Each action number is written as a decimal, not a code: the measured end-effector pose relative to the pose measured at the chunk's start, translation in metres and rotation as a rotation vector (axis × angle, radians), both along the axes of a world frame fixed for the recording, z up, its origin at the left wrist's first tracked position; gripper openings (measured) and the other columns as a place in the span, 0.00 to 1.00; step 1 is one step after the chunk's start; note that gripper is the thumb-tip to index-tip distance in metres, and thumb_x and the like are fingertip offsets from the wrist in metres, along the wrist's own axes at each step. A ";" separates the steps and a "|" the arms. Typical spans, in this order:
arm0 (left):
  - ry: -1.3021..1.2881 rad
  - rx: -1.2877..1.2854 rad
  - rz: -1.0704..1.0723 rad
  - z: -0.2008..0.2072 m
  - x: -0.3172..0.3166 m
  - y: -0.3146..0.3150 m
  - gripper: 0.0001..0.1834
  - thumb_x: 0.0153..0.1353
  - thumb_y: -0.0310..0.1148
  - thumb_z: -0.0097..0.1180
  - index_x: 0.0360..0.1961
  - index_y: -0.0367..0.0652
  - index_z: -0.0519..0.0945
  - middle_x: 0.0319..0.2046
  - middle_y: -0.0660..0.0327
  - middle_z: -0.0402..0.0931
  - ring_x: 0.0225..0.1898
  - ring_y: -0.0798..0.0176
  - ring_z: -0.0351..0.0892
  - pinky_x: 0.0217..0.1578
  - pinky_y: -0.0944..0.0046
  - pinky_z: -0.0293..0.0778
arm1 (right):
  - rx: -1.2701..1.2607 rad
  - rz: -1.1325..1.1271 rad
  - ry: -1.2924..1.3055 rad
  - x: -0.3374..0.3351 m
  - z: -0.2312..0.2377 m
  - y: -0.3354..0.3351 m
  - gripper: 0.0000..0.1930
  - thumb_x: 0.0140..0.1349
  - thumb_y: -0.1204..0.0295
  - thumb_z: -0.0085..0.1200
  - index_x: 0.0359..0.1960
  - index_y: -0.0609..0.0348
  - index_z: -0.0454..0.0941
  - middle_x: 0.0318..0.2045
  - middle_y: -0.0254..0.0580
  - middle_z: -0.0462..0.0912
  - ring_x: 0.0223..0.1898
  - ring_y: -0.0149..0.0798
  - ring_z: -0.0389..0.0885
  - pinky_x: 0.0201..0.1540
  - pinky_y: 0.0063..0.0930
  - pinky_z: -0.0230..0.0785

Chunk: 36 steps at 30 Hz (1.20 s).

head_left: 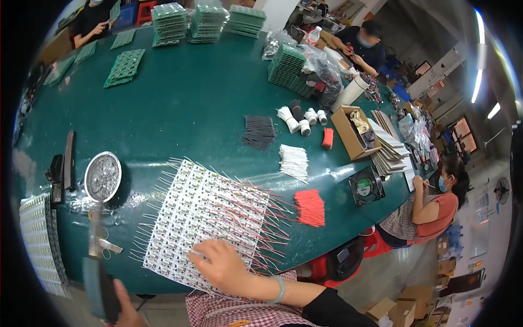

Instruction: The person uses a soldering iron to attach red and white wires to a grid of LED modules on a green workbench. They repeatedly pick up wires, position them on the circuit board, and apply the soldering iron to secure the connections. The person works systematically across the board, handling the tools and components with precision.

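My left hand [128,308] grips the dark handle of a soldering iron [102,283], blurred by motion. Its metal shaft points up toward a white-rimmed bowl [87,188] of silvery, crumpled-looking material. My right hand [220,267] lies over a white circuit board panel [188,201], fingers bent slightly and apart, touching its near part. Rows of small components cover the panel. Red and white wires stick out along its right side, and pale wires along its left. Whether a wire lies under my right fingertips is hidden.
Bundles of red wires [309,207], white wires [293,163] and black wires [259,132] lie right of the panel. Scissors [110,246] sit below the bowl. A small fan [366,186] and cardboard box [348,136] stand rightward. Green board stacks [169,24] line the far edge; co-workers sit around.
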<state>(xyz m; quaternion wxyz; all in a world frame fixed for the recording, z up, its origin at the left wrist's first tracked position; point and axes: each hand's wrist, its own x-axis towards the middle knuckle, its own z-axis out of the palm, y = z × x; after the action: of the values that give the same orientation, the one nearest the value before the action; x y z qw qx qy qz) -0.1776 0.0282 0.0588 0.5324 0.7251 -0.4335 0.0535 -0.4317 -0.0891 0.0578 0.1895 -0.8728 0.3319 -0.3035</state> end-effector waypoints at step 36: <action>0.287 -0.035 0.136 0.012 0.053 -0.076 0.12 0.62 0.26 0.63 0.45 0.31 0.82 0.21 0.66 0.73 0.15 0.78 0.63 0.15 0.73 0.55 | 0.200 0.012 -0.264 -0.076 0.038 -0.013 0.09 0.56 0.81 0.62 0.38 0.64 0.81 0.39 0.45 0.81 0.41 0.46 0.81 0.42 0.35 0.75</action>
<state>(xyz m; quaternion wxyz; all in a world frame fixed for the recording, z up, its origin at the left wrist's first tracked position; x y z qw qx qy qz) -0.1245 -0.0473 0.0703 0.5965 0.7437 -0.3018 -0.0072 -0.5076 -0.1025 0.0954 0.3189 -0.8042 0.3275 -0.3799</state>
